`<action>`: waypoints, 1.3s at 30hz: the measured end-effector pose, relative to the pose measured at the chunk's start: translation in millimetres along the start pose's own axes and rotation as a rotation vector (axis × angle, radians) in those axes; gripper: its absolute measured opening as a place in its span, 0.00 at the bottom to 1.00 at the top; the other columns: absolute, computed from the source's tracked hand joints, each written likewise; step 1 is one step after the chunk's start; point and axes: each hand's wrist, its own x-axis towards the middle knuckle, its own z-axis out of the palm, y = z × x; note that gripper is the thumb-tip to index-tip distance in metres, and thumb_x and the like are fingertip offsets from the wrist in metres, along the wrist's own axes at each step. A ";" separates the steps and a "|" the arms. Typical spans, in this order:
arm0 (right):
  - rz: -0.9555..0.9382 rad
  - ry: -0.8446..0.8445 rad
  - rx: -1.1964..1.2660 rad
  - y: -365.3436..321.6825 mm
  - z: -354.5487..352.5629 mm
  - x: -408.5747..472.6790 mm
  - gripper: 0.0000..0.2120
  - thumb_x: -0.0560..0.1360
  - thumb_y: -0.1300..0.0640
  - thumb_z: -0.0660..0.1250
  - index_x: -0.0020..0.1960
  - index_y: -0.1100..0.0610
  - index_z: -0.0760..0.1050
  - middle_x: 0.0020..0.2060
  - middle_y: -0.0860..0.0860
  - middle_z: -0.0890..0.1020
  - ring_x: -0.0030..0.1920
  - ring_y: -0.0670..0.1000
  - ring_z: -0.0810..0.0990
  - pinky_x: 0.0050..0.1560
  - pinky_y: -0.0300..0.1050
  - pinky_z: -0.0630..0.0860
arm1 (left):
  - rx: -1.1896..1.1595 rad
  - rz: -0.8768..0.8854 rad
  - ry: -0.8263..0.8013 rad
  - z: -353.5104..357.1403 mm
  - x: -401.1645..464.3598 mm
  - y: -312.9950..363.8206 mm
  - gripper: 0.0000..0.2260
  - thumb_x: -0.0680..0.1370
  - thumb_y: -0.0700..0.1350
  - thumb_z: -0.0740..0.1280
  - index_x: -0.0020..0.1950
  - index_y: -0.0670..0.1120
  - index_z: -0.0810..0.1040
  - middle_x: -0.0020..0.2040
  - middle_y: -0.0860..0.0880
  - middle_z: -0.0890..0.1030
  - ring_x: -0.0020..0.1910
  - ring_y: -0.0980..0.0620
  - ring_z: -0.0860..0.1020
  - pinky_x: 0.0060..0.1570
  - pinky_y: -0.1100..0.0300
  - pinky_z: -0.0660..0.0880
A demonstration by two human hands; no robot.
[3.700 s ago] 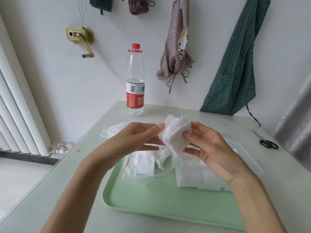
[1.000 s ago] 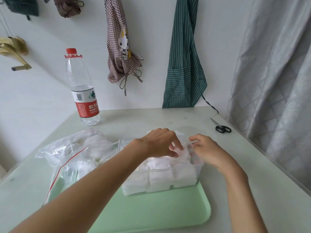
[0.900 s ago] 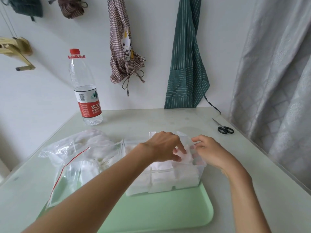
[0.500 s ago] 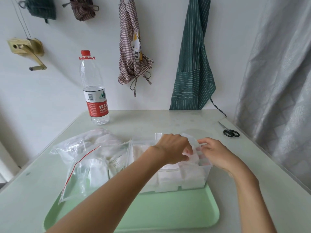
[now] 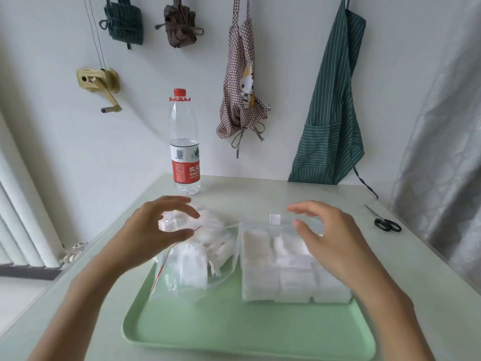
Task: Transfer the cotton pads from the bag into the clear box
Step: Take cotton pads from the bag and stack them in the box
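Now the left hand (image 5: 153, 235) is hovering over the bag (image 5: 197, 259), thumb and fingers curved wide apart and holding nothing. Just beneath its fingertips the loose pads (image 5: 210, 230) are lying heaped inside the bag's mouth. To do this well, it is probably worth pinching a small flat stack, not a fistful. The right hand (image 5: 330, 241) is hanging open and empty above the box (image 5: 294, 267), which is looking nearly full, so spare room is likely scarce.
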 end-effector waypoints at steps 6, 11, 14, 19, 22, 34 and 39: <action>-0.207 -0.026 -0.128 -44.0 63.3 -2.6 0.08 0.75 0.51 0.65 0.53 0.43 0.78 0.49 0.38 0.78 0.58 0.42 0.67 0.53 0.33 0.62 | 0.086 -0.495 -0.153 7.7 3.0 -28.1 0.35 0.71 0.62 0.69 0.72 0.51 0.60 0.66 0.50 0.72 0.51 0.47 0.81 0.52 0.52 0.79; -0.253 -0.032 -0.286 -52.0 99.7 7.3 0.05 0.71 0.50 0.71 0.46 0.45 0.81 0.43 0.43 0.79 0.51 0.50 0.72 0.47 0.41 0.60 | 0.322 -0.465 -0.169 25.2 11.9 -33.3 0.15 0.79 0.58 0.59 0.54 0.48 0.73 0.53 0.46 0.78 0.50 0.43 0.78 0.48 0.57 0.71; -0.237 -0.001 -0.398 -50.3 117.0 11.1 0.05 0.63 0.49 0.77 0.36 0.45 0.82 0.32 0.43 0.77 0.41 0.51 0.74 0.42 0.42 0.62 | 0.050 -0.476 -0.140 25.4 15.5 -48.6 0.12 0.80 0.51 0.58 0.46 0.43 0.72 0.44 0.45 0.79 0.44 0.43 0.81 0.42 0.57 0.74; -0.271 -0.007 -0.562 -65.3 143.3 15.1 0.11 0.54 0.42 0.79 0.27 0.47 0.81 0.26 0.46 0.76 0.35 0.52 0.74 0.40 0.47 0.58 | -0.401 -0.540 -0.173 14.9 12.8 -52.4 0.13 0.82 0.44 0.58 0.60 0.36 0.73 0.60 0.43 0.77 0.42 0.52 0.81 0.28 0.65 0.77; -0.280 -0.054 -0.647 -74.7 156.8 17.6 0.15 0.52 0.40 0.79 0.28 0.49 0.80 0.29 0.49 0.77 0.37 0.55 0.74 0.41 0.48 0.57 | -0.373 -0.530 -0.183 11.9 12.7 -55.4 0.13 0.82 0.45 0.58 0.60 0.38 0.73 0.61 0.45 0.78 0.45 0.52 0.81 0.32 0.64 0.77; -0.343 0.141 -0.211 -61.0 148.3 5.0 0.13 0.58 0.54 0.79 0.38 0.46 0.78 0.32 0.42 0.79 0.40 0.45 0.73 0.41 0.41 0.62 | 0.088 -0.463 0.001 15.4 15.9 -71.0 0.13 0.75 0.56 0.66 0.48 0.48 0.75 0.49 0.50 0.79 0.53 0.46 0.78 0.53 0.53 0.73; -0.087 0.001 0.291 -69.7 105.1 3.0 0.07 0.68 0.54 0.75 0.45 0.46 0.80 0.36 0.42 0.81 0.37 0.41 0.77 0.40 0.33 0.71 | 0.151 -0.299 0.203 9.7 12.1 -59.0 0.12 0.70 0.51 0.74 0.48 0.54 0.73 0.48 0.59 0.76 0.53 0.51 0.75 0.45 0.59 0.66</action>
